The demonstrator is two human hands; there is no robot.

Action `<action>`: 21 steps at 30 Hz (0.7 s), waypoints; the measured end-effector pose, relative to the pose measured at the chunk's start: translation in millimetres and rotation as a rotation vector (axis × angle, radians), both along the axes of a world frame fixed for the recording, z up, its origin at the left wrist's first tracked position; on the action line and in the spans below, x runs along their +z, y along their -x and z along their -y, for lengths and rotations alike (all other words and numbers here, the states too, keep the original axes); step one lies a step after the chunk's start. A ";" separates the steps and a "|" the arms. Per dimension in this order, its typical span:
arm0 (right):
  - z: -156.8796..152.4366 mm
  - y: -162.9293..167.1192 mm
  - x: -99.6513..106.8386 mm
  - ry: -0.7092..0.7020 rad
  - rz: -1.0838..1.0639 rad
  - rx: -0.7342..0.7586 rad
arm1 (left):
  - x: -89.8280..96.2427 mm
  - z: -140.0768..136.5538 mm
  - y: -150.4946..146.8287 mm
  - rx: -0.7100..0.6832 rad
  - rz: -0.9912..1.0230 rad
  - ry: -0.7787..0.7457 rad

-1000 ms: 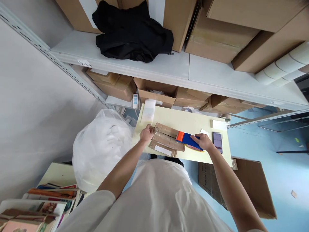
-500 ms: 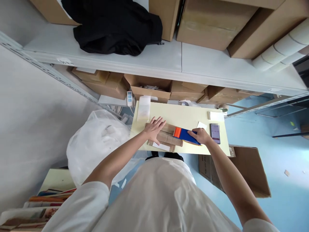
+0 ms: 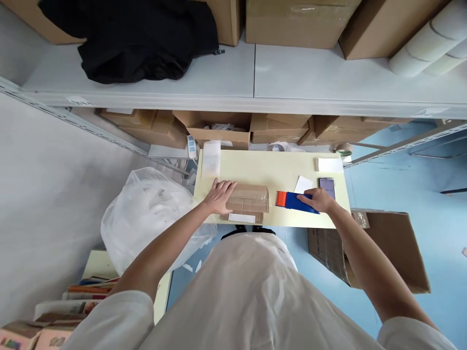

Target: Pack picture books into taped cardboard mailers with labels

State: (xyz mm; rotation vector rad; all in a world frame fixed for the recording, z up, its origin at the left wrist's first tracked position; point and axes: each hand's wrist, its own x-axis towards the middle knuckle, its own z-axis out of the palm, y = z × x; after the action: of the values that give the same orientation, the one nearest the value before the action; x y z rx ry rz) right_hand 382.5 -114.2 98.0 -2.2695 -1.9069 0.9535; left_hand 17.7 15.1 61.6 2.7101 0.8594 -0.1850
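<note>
A small cardboard box (image 3: 250,198) lies on the pale yellow tabletop (image 3: 251,167), with shiny tape across its upper face. My left hand (image 3: 219,197) spans its left end, fingers over the far side and thumb towards the near side, holding it. Along the near side of the box is another cardboard piece with a white label (image 3: 241,218). To the right, my right hand (image 3: 316,199) is closed around a blue tape dispenser (image 3: 297,201) with an orange front end. The dispenser is apart from the box, its orange end pointing left.
A phone (image 3: 326,187) and white papers (image 3: 303,184) lie by my right hand. A white stack (image 3: 329,165) sits at the far right corner. Shelving (image 3: 226,102) with boxes runs behind the table. A translucent bag (image 3: 146,218) stands left; an open carton (image 3: 386,248) stands right.
My right hand has moved the tape dispenser off the box to the right. My left hand has shifted from the top of the box to its left end. The view has shifted slightly.
</note>
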 end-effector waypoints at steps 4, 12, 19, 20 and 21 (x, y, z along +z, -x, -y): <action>-7.8 -4.0 -29.9 0.020 -0.041 0.010 | 1.3 2.0 -0.1 0.008 -0.050 0.005; -22.4 3.4 -51.3 0.021 -0.134 0.040 | -2.7 46.3 -77.2 -0.051 -0.103 0.004; -13.3 -3.0 -59.2 0.043 -0.234 0.011 | -3.8 57.6 -118.3 -0.147 -0.082 0.005; -9.5 -6.4 -58.6 0.052 -0.253 0.001 | -4.0 56.7 -117.1 -0.146 -0.079 0.008; -4.9 -10.9 -57.4 0.057 -0.271 -0.007 | -4.3 55.9 -115.8 -0.144 -0.074 0.012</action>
State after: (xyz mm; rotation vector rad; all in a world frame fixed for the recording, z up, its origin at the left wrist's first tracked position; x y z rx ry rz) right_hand 393.5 -109.2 40.6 -2.0469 -1.7779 1.2559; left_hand 133.5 -40.9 57.3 2.7698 0.6799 -0.3223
